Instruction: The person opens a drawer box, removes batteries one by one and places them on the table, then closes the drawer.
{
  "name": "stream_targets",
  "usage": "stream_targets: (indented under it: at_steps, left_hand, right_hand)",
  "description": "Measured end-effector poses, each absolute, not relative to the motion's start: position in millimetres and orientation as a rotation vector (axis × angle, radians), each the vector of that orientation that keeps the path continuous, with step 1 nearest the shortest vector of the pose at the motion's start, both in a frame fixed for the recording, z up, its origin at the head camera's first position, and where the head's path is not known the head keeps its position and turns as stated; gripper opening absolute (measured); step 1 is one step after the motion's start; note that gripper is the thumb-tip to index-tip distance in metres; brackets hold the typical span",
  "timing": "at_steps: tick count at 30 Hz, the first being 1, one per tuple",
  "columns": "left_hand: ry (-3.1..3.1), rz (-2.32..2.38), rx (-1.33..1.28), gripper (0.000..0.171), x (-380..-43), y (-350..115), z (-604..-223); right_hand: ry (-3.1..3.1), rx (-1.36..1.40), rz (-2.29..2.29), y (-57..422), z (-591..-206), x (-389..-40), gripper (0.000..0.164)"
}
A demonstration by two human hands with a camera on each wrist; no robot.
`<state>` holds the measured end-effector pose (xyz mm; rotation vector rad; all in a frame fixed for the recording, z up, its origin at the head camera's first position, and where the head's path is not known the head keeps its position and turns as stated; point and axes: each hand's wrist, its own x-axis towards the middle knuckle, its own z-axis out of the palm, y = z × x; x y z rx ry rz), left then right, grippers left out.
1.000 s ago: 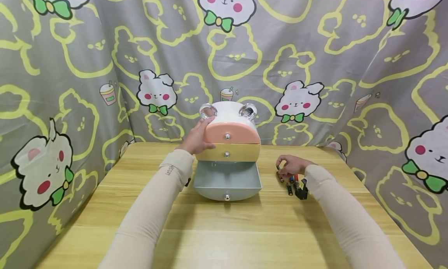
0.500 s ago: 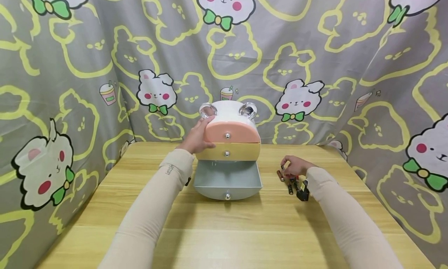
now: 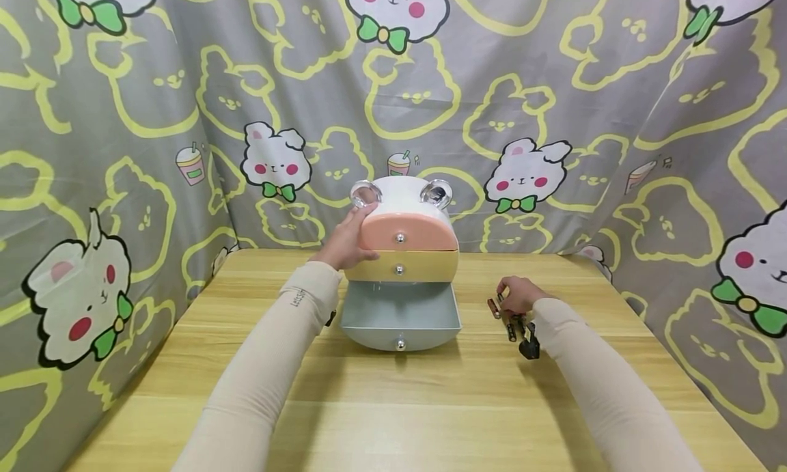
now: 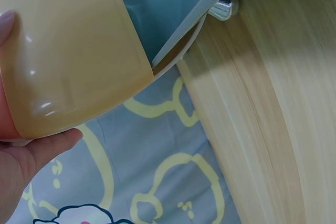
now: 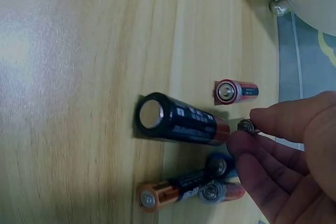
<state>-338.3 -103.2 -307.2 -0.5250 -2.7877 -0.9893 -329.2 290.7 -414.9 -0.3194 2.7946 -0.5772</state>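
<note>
My left hand (image 3: 346, 243) rests on the left side of a bear-eared drawer box (image 3: 408, 195), fingers near its clear ear and thumb over the front of the yellow drawer (image 3: 371, 272). In the left wrist view its visible fingers lie fairly straight. The grey-green bottom drawer (image 3: 399, 308) is pulled out. To the right, my right hand (image 3: 521, 296) pinches a small battery (image 5: 245, 125) between thumb and fingers; mostly its end shows. Beside it lie a thick black battery (image 5: 178, 121), a red-and-silver one (image 5: 244, 92), a black-and-copper one (image 5: 170, 188) and others partly hidden.
Everything stands on a wooden table (image 3: 393, 417). A grey curtain (image 3: 332, 89) with cartoon bears and rabbits surrounds its back and sides. A closed pink drawer (image 3: 384, 233) is at the top of the box. Round silver knobs stick out from the drawer fronts.
My right hand has shifted slightly right and toward me over the batteries. The left hand and the box stay in place.
</note>
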Motion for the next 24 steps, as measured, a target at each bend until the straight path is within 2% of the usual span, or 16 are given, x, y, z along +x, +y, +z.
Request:
stream_targets:
  at_steps: [24]
  left_hand:
    - [-2.803,-0.998,-0.494,0.108,-337.8,-102.9,-307.5]
  right_hand:
    - [2.873,-0.356,-0.392,279.3,-418.9,-325.2,0.026]
